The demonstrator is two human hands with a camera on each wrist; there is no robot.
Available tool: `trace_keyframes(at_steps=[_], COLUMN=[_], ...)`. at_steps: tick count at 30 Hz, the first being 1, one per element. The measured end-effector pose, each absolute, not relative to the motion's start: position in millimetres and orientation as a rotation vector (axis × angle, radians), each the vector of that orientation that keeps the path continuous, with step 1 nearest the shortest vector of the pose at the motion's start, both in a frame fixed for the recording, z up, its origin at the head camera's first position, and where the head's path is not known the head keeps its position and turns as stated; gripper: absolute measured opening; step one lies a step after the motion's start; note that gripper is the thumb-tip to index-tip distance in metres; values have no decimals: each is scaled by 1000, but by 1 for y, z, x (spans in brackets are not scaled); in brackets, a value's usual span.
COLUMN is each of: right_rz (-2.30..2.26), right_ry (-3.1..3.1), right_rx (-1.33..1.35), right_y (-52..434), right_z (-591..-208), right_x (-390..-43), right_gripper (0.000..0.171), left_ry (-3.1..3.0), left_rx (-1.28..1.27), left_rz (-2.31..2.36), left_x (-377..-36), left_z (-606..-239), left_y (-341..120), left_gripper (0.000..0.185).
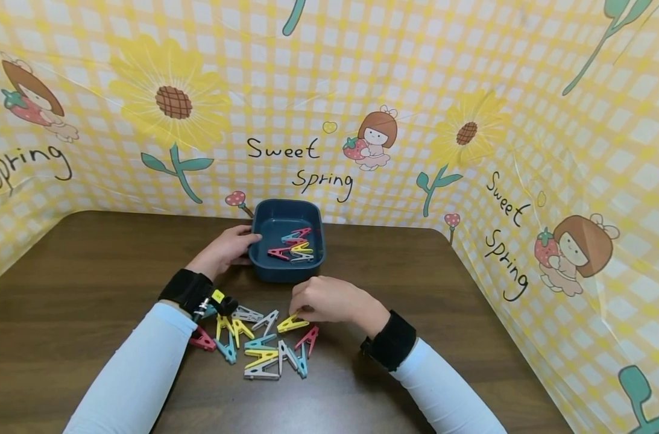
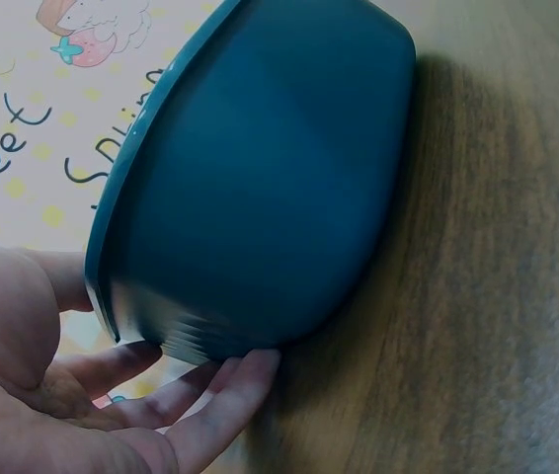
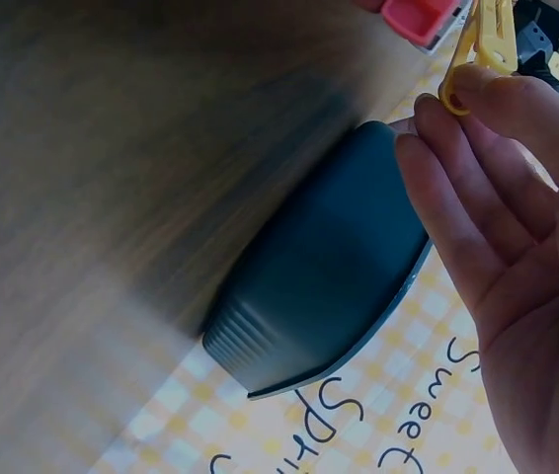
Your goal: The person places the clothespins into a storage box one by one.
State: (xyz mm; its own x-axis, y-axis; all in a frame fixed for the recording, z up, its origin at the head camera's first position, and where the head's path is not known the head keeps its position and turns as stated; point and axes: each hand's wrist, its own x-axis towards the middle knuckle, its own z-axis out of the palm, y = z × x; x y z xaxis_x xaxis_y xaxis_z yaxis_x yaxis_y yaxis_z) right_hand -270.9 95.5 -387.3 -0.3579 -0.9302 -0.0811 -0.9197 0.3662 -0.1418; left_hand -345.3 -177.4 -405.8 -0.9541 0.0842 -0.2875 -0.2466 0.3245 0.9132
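Two hands work here. Right hand point(image 1: 329, 299) pinches one end of a yellow peg point(image 1: 292, 324) at the near edge of the pile point(image 1: 258, 343) on the table point(image 1: 90, 289); its long axis runs left-right. Tub point(image 1: 288, 241) lies just beyond, straight ahead. Left hand point(image 1: 226, 250), fingers relaxed, rests against the tub's left wall.

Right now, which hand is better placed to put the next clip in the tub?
The right hand, probably: it already pinches a yellow clip from the pile. The left hand rests on the tub.
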Motion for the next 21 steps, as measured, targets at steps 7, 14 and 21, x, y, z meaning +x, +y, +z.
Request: trace_keyframes(at_steps=[7,14,21], right_rz=[-189,-525,-667], right_ry=[2465,2540,2837], right_rx=[-1728,-1821,-1505], right_y=[96,103,100], right_z=[-381,-359,-327], right_x=[-268,-276,-309], right_gripper=[17,11,14], left_ry=[2309,2298,2287], left_rx=[-149,-127,-148], left_rz=[1675,1690,1695], left_x=[-346,-349,-350], left_z=[-408,-407,-410], left_y=[-178,-176,-180], left_gripper=[67,67,67])
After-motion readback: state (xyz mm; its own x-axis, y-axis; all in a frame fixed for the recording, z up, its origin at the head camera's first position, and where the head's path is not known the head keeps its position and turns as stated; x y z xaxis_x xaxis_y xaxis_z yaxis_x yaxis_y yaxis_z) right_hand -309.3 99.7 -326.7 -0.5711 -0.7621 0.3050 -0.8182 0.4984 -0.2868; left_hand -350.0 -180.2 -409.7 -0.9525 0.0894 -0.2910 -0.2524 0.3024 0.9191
